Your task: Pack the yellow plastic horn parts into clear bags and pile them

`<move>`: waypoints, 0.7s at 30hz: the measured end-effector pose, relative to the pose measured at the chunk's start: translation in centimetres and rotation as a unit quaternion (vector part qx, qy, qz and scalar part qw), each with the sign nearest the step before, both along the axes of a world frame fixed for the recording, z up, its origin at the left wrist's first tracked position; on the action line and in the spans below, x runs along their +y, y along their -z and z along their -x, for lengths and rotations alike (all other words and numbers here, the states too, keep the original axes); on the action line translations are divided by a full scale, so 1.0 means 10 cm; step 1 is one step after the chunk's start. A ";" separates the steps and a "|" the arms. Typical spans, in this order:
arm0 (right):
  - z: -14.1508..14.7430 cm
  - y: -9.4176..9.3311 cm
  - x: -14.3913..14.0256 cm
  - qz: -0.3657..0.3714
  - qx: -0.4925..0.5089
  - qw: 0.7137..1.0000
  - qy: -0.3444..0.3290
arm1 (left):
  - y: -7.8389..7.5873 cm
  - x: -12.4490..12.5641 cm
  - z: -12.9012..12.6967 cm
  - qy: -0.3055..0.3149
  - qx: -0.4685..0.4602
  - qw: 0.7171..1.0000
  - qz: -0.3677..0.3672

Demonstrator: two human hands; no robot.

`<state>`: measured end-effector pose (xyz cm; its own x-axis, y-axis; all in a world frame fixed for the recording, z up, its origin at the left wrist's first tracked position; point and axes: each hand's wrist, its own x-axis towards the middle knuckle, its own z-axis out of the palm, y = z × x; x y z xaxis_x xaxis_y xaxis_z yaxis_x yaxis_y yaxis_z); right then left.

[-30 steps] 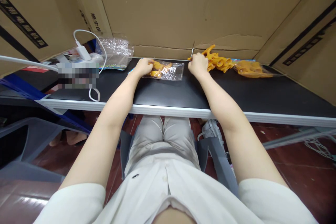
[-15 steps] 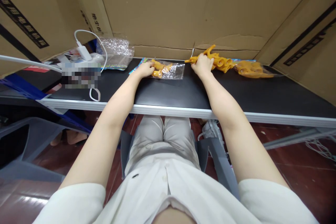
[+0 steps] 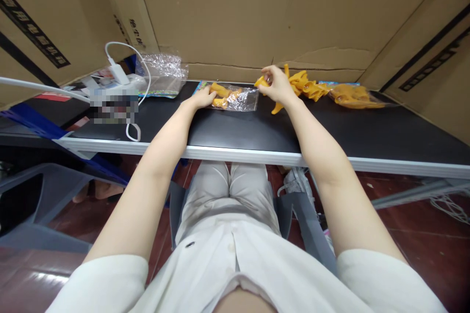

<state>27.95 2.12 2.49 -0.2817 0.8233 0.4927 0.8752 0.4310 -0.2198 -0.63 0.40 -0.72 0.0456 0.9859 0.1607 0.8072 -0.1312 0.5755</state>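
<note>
On the black tabletop [image 3: 235,129], near its far edge, both hands are at work among small orange plastic pieces. Right hand [image 3: 278,85] now sits lifted and drawn back toward the centre, fingers pinched around one orange curved plastic piece [image 3: 276,106] whose tip pokes out below the palm — half a second ago that hand lay flat on the loose pile of orange plastic pieces [image 3: 306,85], and a second ago it was just short of it. So one piece has come off the pile and is travelling left.

Left hand [image 3: 203,98] has barely shifted across the three pictures; its fingers are closed on the left end of the clear plastic bag [image 3: 237,98], pinning it to the table. Several orange pieces already lie inside the bag. Held piece and bag are near each other, not yet touching.

Beyond the pile — a second clear bag filled with orange pieces [image 3: 352,96], lying flat. Off to the left: a crumpled clear plastic wrap [image 3: 161,71], a white charger with its cable [image 3: 119,74]. Brown cardboard sheets [image 3: 235,10] wall the back and sides.
</note>
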 end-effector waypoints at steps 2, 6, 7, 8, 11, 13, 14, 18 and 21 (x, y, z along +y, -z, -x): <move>0.02 0.04 -0.02 0.063 -0.003 0.998 -0.031 | 0.00 0.00 0.00 0.000 -0.002 1.000 -0.001; -0.03 0.04 0.01 0.149 -0.063 0.987 -0.016 | -0.01 0.00 0.00 0.000 -0.001 1.000 0.001; -0.05 0.03 0.01 0.169 -0.093 0.981 -0.002 | -0.01 0.00 0.00 -0.001 -0.001 1.000 0.002; -0.07 0.01 0.02 0.188 -0.122 0.974 0.013 | -0.01 -0.01 0.00 -0.002 -0.003 1.000 0.002; -0.08 -0.03 -0.01 0.204 -0.152 0.967 0.026 | -0.02 -0.03 -0.02 0.004 -0.016 1.000 0.001; -0.06 -0.05 -0.04 0.189 -0.133 0.973 0.010 | -0.04 -0.04 -0.03 0.011 -0.020 1.000 0.006; -0.05 -0.05 -0.06 0.185 -0.122 0.975 -0.001 | -0.04 -0.05 -0.03 0.015 -0.018 1.000 0.009; 0.01 -0.06 -0.10 0.193 -0.077 0.977 -0.048 | -0.03 -0.04 -0.04 0.040 -0.025 0.999 0.015; 0.04 -0.06 -0.11 0.193 -0.027 0.978 -0.076 | 0.02 0.02 -0.03 0.044 -0.067 0.997 0.018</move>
